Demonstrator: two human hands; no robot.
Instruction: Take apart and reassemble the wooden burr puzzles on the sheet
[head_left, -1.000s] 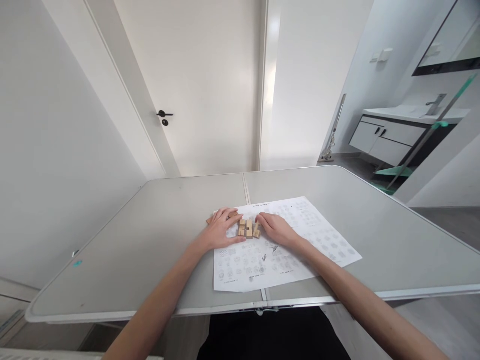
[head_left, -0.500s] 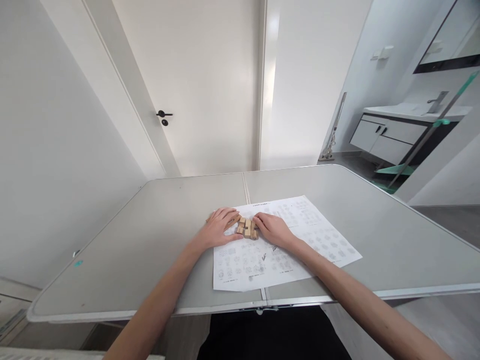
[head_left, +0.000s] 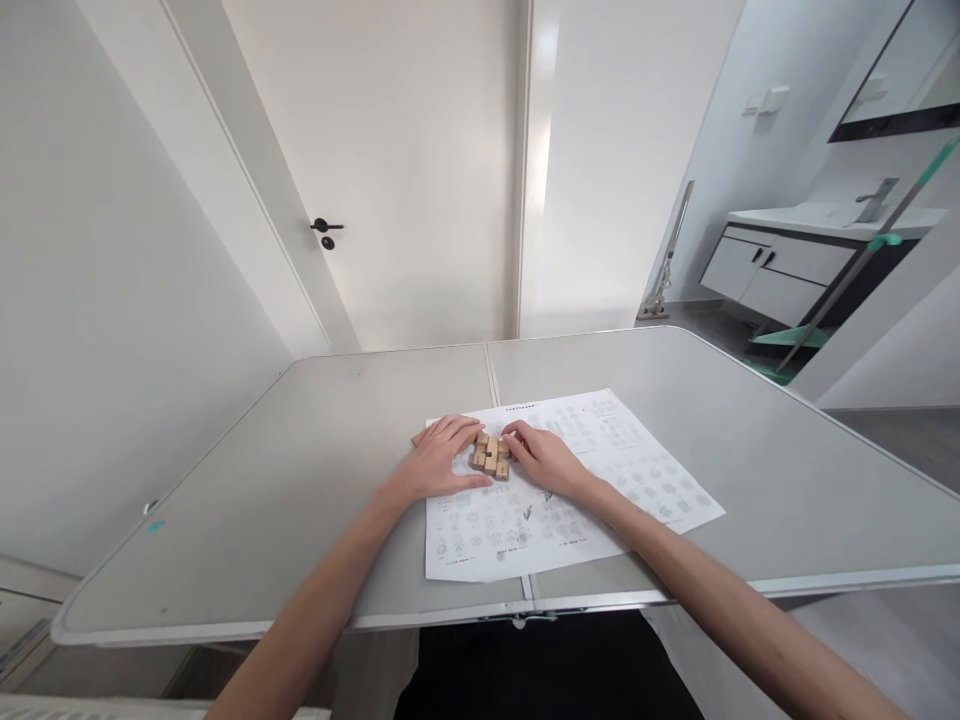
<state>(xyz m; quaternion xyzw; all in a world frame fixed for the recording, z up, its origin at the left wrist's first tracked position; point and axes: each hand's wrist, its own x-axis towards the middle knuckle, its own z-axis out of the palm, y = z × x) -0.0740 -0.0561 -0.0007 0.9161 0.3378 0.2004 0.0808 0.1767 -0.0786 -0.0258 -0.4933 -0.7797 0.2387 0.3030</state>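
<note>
Several notched wooden puzzle blocks (head_left: 490, 457) lie side by side in a small cluster on a printed paper sheet (head_left: 480, 550). My left hand (head_left: 441, 462) rests to their left, fingers reaching along the far side and thumb stretched out on the near side, so it lies partly around them. A browner wooden piece (head_left: 418, 438) pokes out beneath that hand, mostly hidden. From the right, my right hand (head_left: 541, 456) has its curled fingertips on the rightmost wooden block (head_left: 502, 468), covering its far end.
The sheet carries rows of small printed diagrams and lies across the seam of a grey folding table (head_left: 300, 520) with a metal rim. A white door (head_left: 420, 180) stands behind the table. At the right are a mop (head_left: 671, 250) and a sink cabinet (head_left: 780, 265).
The rightmost wooden block went from tilted and apart to lying against the others. The cluster moved slightly left. My right hand shifted slightly left; my left hand stayed nearly in place.
</note>
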